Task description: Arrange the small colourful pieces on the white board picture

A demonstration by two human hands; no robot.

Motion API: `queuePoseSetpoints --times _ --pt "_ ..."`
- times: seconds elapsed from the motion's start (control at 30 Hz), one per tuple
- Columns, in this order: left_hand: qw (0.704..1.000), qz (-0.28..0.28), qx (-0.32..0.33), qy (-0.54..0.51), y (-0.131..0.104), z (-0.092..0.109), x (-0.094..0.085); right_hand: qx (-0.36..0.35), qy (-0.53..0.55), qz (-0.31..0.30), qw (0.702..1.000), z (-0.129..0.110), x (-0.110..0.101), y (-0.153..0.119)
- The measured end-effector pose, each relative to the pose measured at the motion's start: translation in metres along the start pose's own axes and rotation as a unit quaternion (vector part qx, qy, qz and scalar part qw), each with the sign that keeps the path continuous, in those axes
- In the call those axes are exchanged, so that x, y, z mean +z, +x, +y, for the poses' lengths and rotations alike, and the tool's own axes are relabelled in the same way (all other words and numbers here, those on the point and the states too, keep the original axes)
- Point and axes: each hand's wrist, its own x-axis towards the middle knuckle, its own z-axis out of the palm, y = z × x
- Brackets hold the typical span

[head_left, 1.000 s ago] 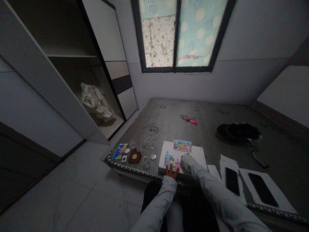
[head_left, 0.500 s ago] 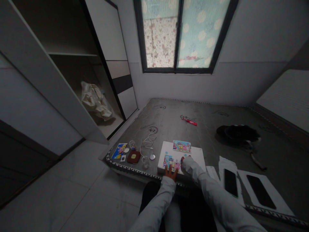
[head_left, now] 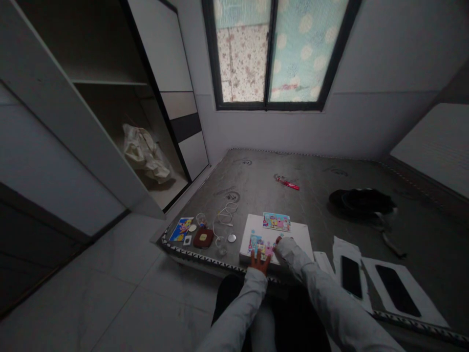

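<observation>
A white board (head_left: 297, 233) lies near the front edge of a grey mattress (head_left: 311, 195). On it sit a colourful cartoon puzzle (head_left: 258, 244) and a cartoon picture card (head_left: 276, 221). My left hand (head_left: 260, 261) rests flat with fingers spread on the puzzle's near edge. My right hand (head_left: 279, 240) is mostly hidden by its white sleeve; its fingertips touch the puzzle's right side, and I cannot tell whether it holds a piece.
Left of the board lie a second cartoon card (head_left: 181, 229), a brown pouch (head_left: 203, 238), white cables (head_left: 225, 215) and small round items. Two dark phones (head_left: 351, 276) rest on white paper at right. A red wrapper (head_left: 287, 183), dark cloth (head_left: 361, 200), open wardrobe (head_left: 110, 112).
Both hands stay on the puzzle; the right hand has shifted very slightly. The view has moved a little.
</observation>
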Motion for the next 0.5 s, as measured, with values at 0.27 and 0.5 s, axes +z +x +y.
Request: queuePoseSetpoints --times 0.27,0.5 --pt "1.0 0.016 -0.001 0.011 0.0024 -0.0008 0.0063 0.034 0.046 0.029 0.998 0.0077 0.0062 -0.0039" --pt "1.0 0.003 0.001 -0.005 0.0027 -0.0017 0.0043 0.053 0.023 0.019 0.998 0.0031 0.0088 -0.0048"
